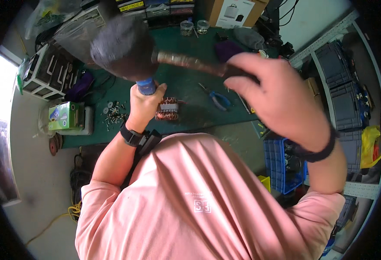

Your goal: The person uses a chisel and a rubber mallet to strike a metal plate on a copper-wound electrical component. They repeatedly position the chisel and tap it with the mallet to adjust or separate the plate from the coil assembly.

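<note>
My right hand (pixel 268 93) is closed round the dark handle of a mallet (pixel 190 63), whose large black head (pixel 121 45) is over the top of a blue cylindrical piece (pixel 146 86). Whether they touch is unclear. My left hand (pixel 142 106) grips that blue piece upright. Just right of and behind my left hand lies a copper-wound part (pixel 167 113) with a grey middle, its left side partly hidden. Blue-handled pliers (pixel 220 101) lie on the green bench mat (pixel 199 125) to its right.
Loose small metal parts (pixel 112 115) and a green box (pixel 61 116) are at left, near drawer units (pixel 45 71). Clear jars (pixel 186 28) and a cardboard box (pixel 225 11) stand at the back. At right are grey bins (pixel 344 108) on shelving and a blue crate (pixel 277 167).
</note>
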{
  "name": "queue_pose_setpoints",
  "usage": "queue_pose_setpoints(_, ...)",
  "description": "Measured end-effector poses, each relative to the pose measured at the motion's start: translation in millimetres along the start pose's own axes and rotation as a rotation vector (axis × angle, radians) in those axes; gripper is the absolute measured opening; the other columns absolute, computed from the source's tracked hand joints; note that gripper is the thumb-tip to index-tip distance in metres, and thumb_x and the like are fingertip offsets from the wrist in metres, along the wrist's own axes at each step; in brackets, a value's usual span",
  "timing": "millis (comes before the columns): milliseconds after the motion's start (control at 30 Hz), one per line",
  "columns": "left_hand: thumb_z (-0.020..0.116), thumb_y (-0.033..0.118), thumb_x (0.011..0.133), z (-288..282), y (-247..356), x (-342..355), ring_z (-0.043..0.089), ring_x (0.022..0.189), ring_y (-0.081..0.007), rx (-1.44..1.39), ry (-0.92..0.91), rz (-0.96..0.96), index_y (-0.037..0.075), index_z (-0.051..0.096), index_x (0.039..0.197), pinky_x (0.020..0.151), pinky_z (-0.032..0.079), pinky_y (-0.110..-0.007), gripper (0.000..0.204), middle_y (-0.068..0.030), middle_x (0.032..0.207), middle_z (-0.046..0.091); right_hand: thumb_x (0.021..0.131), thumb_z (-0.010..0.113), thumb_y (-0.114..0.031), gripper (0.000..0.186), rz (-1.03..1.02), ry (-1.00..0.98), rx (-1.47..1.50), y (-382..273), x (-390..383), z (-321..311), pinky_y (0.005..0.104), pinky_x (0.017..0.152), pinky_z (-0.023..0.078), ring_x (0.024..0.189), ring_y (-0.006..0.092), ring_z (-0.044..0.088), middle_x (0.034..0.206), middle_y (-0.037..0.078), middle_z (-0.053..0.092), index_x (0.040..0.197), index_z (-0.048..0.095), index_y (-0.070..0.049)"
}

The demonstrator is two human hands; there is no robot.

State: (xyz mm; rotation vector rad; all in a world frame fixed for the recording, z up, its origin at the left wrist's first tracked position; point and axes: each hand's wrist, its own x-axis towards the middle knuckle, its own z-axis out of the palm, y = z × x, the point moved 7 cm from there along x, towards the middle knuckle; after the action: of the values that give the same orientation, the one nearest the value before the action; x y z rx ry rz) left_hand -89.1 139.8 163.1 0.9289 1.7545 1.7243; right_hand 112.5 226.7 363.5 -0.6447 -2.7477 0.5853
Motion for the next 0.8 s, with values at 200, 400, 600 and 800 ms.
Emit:
queue_pose_setpoints(200, 0.067, 0.004, 0.082, -4, 3, -4, 0.046, 0.054, -0.0071, 0.018, 0.047, -0.017, 0.005, 0.057, 0.069, 0.051, 0.034, -0.025, 0.017, 0.0020, 0.061, 0.053, 0.089, 0.065, -0.010, 0.024, -0.092, 0.099, 0.154, -22, 1, -24, 0.0308, 0.076, 0.049, 0.082, 0.0208, 0.065, 0.090, 0.015, 0.068, 0.108, 0.064, 0.004)
queue_pose_setpoints(400, 0.067, 0.004, 0.083, -4, -7, 0, 0.044, 0.053, -0.0068, -0.013, 0.007, 0.013, 0.006, 0.054, 0.068, 0.050, 0.033, -0.025, 0.020, 0.0022, 0.060, 0.051, 0.088, 0.066, -0.013, 0.028, 0.003, 0.018, 0.052, -3, 5, -2, 0.0318, 0.076, 0.050, 0.082, 0.0244, 0.066, 0.092, 0.018, 0.067, 0.110, 0.063, 0.004)
queue_pose_setpoints(600, 0.065, 0.004, 0.085, -3, -2, 2, 0.042, 0.053, -0.0068, 0.003, 0.034, 0.007, 0.005, 0.052, 0.067, 0.050, 0.032, -0.025, 0.022, 0.0022, 0.060, 0.049, 0.089, 0.066, -0.015, 0.028, 0.038, -0.078, 0.067, -1, 10, 11, 0.0344, 0.075, 0.050, 0.083, 0.0300, 0.067, 0.092, 0.022, 0.067, 0.106, 0.062, 0.006)
queue_pose_setpoints(800, 0.064, 0.004, 0.085, -7, -4, 6, 0.043, 0.053, -0.0068, -0.085, 0.083, 0.002, 0.007, 0.051, 0.066, 0.050, 0.032, -0.025, 0.023, 0.0018, 0.059, 0.050, 0.090, 0.065, -0.015, 0.027, -0.058, 0.057, 0.118, -5, 10, -4, 0.0325, 0.073, 0.049, 0.078, 0.0229, 0.064, 0.090, 0.018, 0.067, 0.108, 0.062, 0.005)
